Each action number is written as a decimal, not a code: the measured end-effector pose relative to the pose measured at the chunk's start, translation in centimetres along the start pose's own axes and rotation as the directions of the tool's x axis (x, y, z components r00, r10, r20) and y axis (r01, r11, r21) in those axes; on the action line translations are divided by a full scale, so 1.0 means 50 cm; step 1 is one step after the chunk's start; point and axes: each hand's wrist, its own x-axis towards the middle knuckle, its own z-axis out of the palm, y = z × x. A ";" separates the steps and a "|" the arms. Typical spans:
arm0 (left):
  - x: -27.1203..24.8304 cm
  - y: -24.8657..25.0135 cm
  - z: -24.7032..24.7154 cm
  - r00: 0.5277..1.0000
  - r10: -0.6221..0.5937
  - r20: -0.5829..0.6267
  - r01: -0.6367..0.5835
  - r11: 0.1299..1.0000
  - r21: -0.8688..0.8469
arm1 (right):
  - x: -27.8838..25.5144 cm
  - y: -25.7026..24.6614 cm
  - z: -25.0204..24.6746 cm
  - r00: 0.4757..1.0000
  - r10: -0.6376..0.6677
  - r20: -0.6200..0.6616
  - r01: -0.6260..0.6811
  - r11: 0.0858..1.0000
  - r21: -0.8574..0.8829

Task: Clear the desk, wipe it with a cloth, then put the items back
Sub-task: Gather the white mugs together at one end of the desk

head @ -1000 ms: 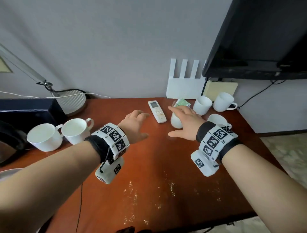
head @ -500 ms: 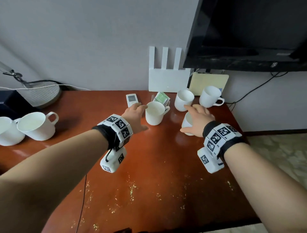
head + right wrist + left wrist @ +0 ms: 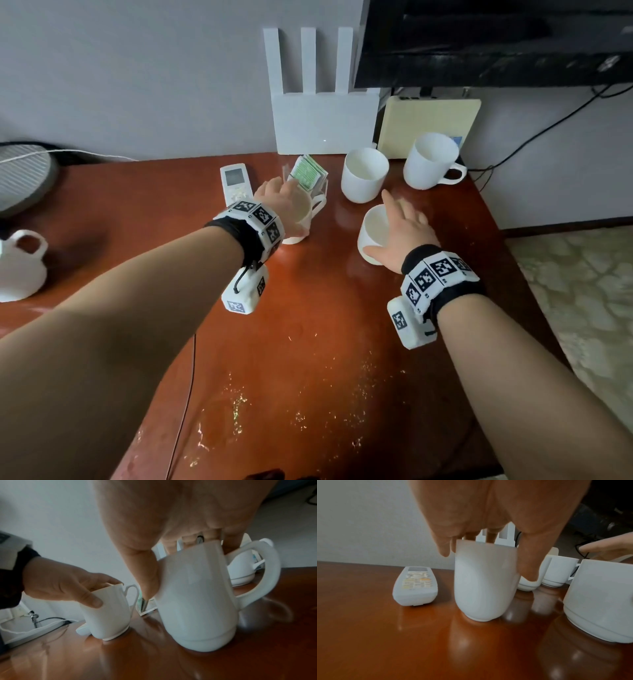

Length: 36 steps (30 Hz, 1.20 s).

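Gripping two of five mugs (image 3: pixel 364 174), one remote (image 3: pixel 235 181)

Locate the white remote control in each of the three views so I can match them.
Head: remote control lies upper centre, just left of the left hand.
Left wrist: left of centre, beside the mug that hand grips.
Right wrist: not clearly visible.
Shared landmark: that mug.

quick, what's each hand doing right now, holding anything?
Left hand: grips a white mug from above by its rim.
Right hand: grips another white mug by its rim, thumb on the side.
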 end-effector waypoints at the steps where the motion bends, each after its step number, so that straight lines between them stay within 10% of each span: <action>1: 0.003 0.003 0.002 1.000 -0.002 -0.009 0.002 1.000 -0.007 | 0.002 0.003 0.000 1.000 0.008 0.002 -0.008 1.000 0.026; 18: -0.109 -0.045 -0.009 0.989 0.057 -0.135 -0.067 0.995 -0.069 | -0.048 -0.046 -0.005 0.993 -0.028 -0.118 0.041 0.993 0.107; 36: -0.340 -0.333 -0.039 0.934 -0.173 -0.312 0.055 0.934 -0.353 | -0.207 -0.317 0.013 0.961 -0.256 -0.103 0.264 0.961 0.082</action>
